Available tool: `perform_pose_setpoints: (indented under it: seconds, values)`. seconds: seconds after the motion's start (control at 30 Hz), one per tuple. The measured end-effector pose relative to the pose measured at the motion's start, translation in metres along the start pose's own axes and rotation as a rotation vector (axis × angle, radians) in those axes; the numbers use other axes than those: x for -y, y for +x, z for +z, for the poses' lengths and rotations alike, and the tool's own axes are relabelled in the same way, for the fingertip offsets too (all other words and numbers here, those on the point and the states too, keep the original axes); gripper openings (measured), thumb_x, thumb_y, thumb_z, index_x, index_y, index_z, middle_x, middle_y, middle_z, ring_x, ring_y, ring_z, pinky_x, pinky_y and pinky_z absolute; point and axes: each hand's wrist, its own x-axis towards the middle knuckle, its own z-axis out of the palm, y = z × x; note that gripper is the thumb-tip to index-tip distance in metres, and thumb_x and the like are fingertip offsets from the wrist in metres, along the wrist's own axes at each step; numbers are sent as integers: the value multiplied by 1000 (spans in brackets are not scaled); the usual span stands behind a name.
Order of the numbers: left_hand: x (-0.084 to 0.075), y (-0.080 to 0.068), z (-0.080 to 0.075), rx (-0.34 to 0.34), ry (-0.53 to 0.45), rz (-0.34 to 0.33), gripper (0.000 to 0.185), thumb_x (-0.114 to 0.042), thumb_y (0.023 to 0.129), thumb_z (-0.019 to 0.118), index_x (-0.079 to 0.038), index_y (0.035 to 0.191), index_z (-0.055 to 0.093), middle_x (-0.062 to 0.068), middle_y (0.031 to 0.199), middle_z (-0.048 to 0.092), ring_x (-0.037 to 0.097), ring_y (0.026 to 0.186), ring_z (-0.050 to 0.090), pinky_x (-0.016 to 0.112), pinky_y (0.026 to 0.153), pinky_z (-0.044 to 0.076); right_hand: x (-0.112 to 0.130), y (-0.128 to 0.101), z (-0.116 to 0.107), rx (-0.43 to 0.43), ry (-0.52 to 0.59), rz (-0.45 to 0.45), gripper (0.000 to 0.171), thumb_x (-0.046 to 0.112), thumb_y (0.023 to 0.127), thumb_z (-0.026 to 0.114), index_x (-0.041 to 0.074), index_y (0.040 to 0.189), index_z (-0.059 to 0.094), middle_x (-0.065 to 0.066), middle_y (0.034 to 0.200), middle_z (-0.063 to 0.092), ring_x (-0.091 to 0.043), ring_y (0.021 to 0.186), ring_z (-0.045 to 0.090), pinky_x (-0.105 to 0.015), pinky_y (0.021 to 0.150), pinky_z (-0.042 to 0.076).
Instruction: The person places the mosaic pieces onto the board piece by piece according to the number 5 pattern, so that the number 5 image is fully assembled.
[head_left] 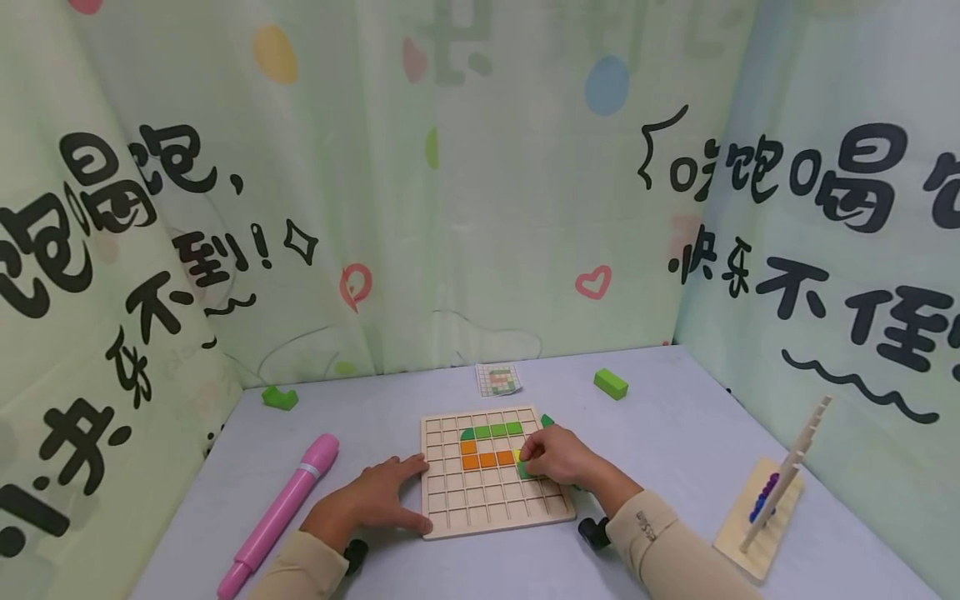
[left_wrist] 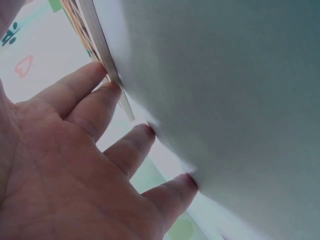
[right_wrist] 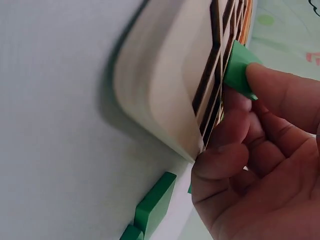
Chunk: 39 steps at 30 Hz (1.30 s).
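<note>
A light wooden grid board (head_left: 461,504) bears a row of light green squares (head_left: 498,430), several orange squares (head_left: 487,460) and a darker green corner piece (head_left: 468,434). My left hand (head_left: 382,493) is spread along the board's left edge; in the left wrist view two extended fingertips (left_wrist: 111,89) meet that edge while the others rest on the table. Over the right part of the grid, my right hand (head_left: 558,457) pinches a green tile (right_wrist: 241,70) between thumb and index finger. A yellow piece (head_left: 517,456) shows partly beside its fingers.
Dark green blocks (right_wrist: 155,205) lie off the board's right edge. Behind the board are a small printed grid card (head_left: 498,380) and a green block (head_left: 611,383). A green notched block (head_left: 280,397) and pink stick (head_left: 285,508) lie left, a wooden bead frame (head_left: 772,500) right.
</note>
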Motion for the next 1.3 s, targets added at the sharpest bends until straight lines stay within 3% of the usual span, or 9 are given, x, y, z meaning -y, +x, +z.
perform_pose_setpoints:
  seconds: [0.3,0.57,0.8,1.0,1.3]
  values:
    - [2,1,1,-2,5,10,93,-48,72,91,-20,151,54,2,163,46,48,149,36,69,115,34,2,2,4,-9,-105,-11,11,1,90,73,11,87,73,2,81,65,-15,79,56,-32,72,51]
    - [1,1,1,-2,6,16,92,-48,72,92,-18,151,54,1,163,46,49,148,37,68,115,34,2,2,7,-2,-128,-13,12,0,91,73,11,86,72,2,80,63,-15,77,56,-32,72,52]
    - [0,1,0,3,9,-18,92,-48,72,92,-21,151,54,1,163,46,48,149,35,69,116,34,-2,-9,-5,-25,-57,17,6,6,93,73,12,95,74,3,87,64,-16,83,55,-32,73,50]
    - [-1,3,1,8,10,-18,93,-50,72,92,-22,152,53,1,163,45,49,150,34,69,116,33,-19,-26,-25,-60,-2,52,6,10,95,73,11,101,74,2,93,65,-16,85,56,-30,68,48]
    - [1,2,2,2,25,-1,94,-50,71,92,-20,152,53,0,164,44,46,152,33,68,117,32,-37,-52,-40,-85,-80,125,13,10,91,76,9,104,74,1,94,66,-16,86,57,-32,71,51]
